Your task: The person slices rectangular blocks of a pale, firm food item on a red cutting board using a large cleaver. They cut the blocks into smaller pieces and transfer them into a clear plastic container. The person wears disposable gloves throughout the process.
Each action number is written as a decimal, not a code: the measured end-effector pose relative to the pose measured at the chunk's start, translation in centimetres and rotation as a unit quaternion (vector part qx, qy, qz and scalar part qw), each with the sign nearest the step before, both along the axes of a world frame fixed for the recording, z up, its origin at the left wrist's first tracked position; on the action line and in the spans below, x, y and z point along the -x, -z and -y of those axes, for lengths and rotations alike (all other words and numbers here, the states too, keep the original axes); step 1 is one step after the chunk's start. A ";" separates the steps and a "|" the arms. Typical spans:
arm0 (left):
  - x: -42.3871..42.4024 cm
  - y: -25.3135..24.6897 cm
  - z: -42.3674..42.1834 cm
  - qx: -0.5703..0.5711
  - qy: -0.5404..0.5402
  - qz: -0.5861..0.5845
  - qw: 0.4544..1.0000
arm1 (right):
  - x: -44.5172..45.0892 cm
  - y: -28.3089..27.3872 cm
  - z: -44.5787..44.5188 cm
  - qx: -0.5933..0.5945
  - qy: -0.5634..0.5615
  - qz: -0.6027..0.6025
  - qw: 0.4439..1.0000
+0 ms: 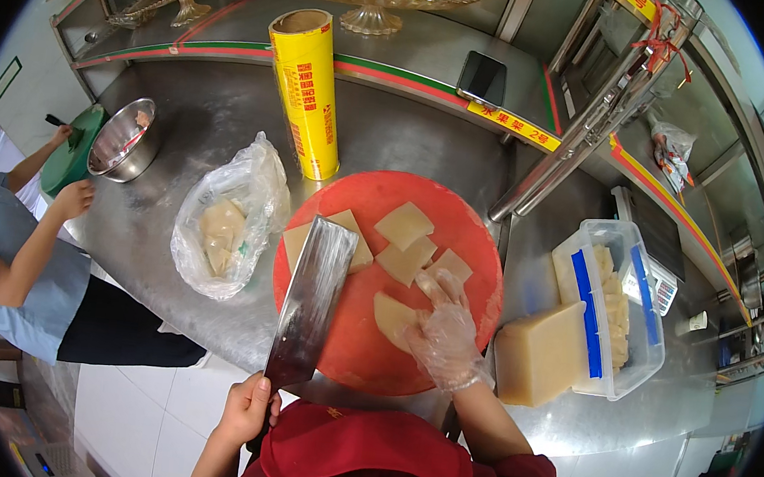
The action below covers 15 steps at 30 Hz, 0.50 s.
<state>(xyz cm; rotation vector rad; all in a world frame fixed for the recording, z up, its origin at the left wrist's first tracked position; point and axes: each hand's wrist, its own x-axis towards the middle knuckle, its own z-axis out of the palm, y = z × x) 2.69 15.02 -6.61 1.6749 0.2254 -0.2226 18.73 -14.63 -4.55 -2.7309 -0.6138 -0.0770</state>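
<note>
My left hand (246, 401) grips the handle of a Chinese cleaver (312, 301), its broad steel blade lying across the left side of a round red cutting board (357, 357). A clear plastic glove covers my right hand (442, 330), which is on the board's right side. Its thumb side holds a curved pale yellow slice (393, 319) of food. Near its fingertips lies a smaller slice (451, 267). Two overlapping square slices (405, 225) rest farther back. Beside the blade are more flat slices (352, 236), partly hidden by it.
Left of the board sits a plastic bag (231, 224) with pale pieces; behind stands a yellow film roll (309, 100). A pale block (540, 354) and clear tub (642, 332) lie right. Steel posts (571, 139) rise behind. At left, a co-worker (20, 273) stands near a steel bowl (125, 145).
</note>
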 end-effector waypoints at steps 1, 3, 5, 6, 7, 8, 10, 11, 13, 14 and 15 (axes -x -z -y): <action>0.0 0.1 0.0 0.000 -0.003 0.001 1.000 | 0.6 0.4 0.6 0.018 0.004 0.019 1.000; -0.1 -0.3 0.2 -0.002 0.000 0.002 1.000 | 1.0 0.1 1.5 0.041 0.059 0.051 0.996; -0.3 -0.3 0.3 0.002 0.001 0.001 1.000 | 0.2 0.0 2.9 0.079 0.126 0.094 0.984; -0.4 -0.1 0.3 0.003 0.006 -0.004 1.000 | -0.6 0.7 3.8 0.079 0.157 0.091 0.980; -0.5 0.0 0.4 0.006 0.011 -0.007 1.000 | -2.3 1.6 4.7 0.080 0.188 0.090 0.975; -0.5 0.0 0.4 0.004 0.016 -0.004 1.000 | -3.9 1.8 5.0 0.080 0.216 0.089 0.969; -0.5 0.0 0.4 -0.002 0.022 0.006 1.000 | -6.3 0.1 4.3 0.119 0.226 -0.028 0.966; -0.6 -0.3 0.4 -0.010 0.027 0.006 1.000 | -7.1 -0.5 4.1 0.139 0.230 -0.086 0.959; -0.5 -0.9 0.5 -0.024 0.035 0.000 0.999 | -8.0 -0.1 4.1 0.152 0.191 -0.081 0.966; -0.5 -0.8 0.5 -0.027 0.036 0.004 0.999 | -8.7 -0.2 3.9 0.159 0.178 -0.087 0.967; -0.5 -0.6 0.5 -0.030 0.036 0.009 0.999 | -9.2 -0.3 3.7 0.165 0.164 -0.092 0.968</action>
